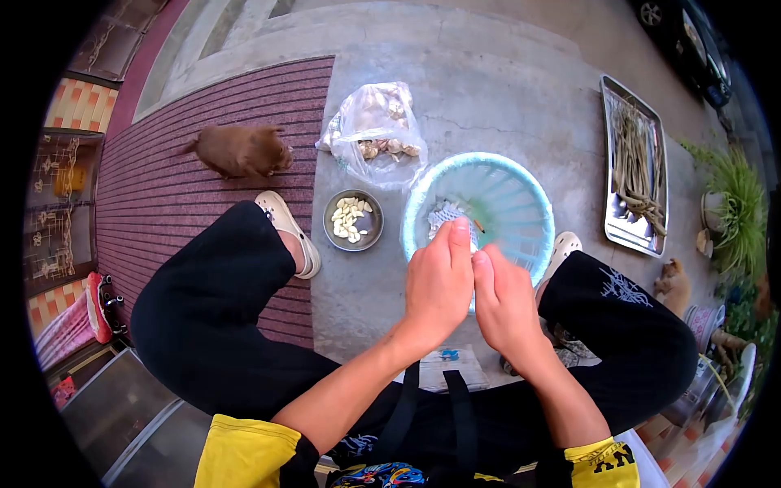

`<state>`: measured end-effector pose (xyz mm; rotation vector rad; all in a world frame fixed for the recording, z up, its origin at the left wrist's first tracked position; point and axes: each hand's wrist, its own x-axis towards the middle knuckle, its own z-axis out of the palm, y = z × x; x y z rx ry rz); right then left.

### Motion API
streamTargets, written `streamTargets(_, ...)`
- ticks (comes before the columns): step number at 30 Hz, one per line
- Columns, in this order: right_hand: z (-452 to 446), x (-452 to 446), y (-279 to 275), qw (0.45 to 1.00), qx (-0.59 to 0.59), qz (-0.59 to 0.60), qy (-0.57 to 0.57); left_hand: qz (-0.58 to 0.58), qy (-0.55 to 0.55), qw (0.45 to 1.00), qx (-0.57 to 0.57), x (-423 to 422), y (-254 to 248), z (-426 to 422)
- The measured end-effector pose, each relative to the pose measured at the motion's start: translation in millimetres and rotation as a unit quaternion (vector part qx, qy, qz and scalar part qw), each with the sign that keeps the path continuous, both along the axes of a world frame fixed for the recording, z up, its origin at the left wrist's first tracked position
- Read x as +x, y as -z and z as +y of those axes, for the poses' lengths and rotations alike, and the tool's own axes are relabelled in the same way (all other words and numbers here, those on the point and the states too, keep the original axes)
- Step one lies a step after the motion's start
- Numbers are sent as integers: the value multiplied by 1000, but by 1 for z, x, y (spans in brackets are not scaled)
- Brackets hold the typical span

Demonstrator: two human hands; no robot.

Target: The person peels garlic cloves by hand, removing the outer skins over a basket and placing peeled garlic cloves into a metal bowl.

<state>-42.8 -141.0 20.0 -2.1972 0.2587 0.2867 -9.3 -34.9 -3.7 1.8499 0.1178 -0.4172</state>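
Observation:
My left hand (438, 281) and my right hand (508, 297) meet over the near rim of a light blue plastic basket (525, 203). Both are closed, thumbs side by side, around something small and whitish that is mostly hidden. Inside the basket lie a pale crumpled netlike piece (444, 215) and a small brown scrap (479, 226). To the left, a round metal bowl (377, 231) holds several peeled garlic cloves (348, 213). Behind the bowl, an open clear plastic bag (370, 122) contains garlic bulbs (389, 148).
A brown dog (240, 151) stands on the striped mat (154, 220) at left. A metal tray (610, 195) with long dried stalks lies at right, near a potted plant (736, 207) and a small tan animal (674, 286). A dark car (691, 41) is at the upper right.

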Motion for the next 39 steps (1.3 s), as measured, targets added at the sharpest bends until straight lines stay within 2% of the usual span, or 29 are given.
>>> streamTargets(1, 0, 1, 1, 1000, 1, 1, 1, 12, -3, 1000, -13, 0, 1, 1)
streamTargets(3, -2, 2, 5, 982, 165, 74, 59, -11, -1, 1000, -28, -1, -1, 0)
streamTargets(6, -2, 0, 15, 972, 219, 70, 58, -43, -9, 997, -57, -5, -2, -2)
streamTargets(7, -3, 0, 15, 972, 217, 72, 59, -53, -19, 996, -70, -6, -1, -3)
streamTargets(9, -1, -2, 14, 994, 103, 23, 36, -43, 0, 997, -61, -6, -3, 0)
streamTargets(19, 7, -13, 29, 985, 124, 7, 117, -33, 22, 996, -84, -16, 3, 4)
streamTargets(21, 3, -10, 33, 938, 253, 97, 217, -45, 8, 994, -99, -23, 7, 1)
streamTargets(23, 10, -8, 28, 926, 284, 108, 224, -61, -8, 991, -116, -24, 12, 0)
streamTargets(25, 10, -2, 26, 914, 314, 115, 227, 94, -85, 974, -186, -21, 16, -1)
streamTargets(26, 6, 1, 26, 947, 234, 105, 192, 92, -84, 975, -186, -18, 17, -1)
streamTargets(27, 3, 3, 26, 971, 152, 95, 156, 139, -90, 962, -219, -15, 18, -1)
streamTargets(28, -2, 4, 26, 972, 153, 93, 155, 186, -98, 945, -252, -12, 19, -1)
streamTargets(29, -8, 4, 27, 995, -17, 43, 88, 184, -98, 945, -252, -9, 19, -1)
streamTargets(30, -12, 4, 27, 982, -187, -9, 19, 205, -121, 939, -249, -5, 20, -1)
streamTargets(31, -16, 5, 28, 982, -188, -9, 19, 225, -143, 932, -246, -4, 20, -1)
streamTargets(33, -22, 9, 30, 984, -157, -75, 48, 236, -133, 926, -262, -2, 21, 1)
streamTargets(34, -21, 14, 19, 997, -52, -1, 49, 245, -126, 921, -277, -1, 21, 2)
streamTargets(35, -16, 13, 21, 997, -51, -2, 50, 244, -126, 921, -276, -2, 18, 2)
streamTargets(37, -5, 7, 24, 972, 221, 34, 77, 136, -37, 968, -209, -6, 10, 0)
streamTargets(39, 1, 2, 23, 977, 189, 45, 87, 112, -39, 973, -200, -12, 16, -1)
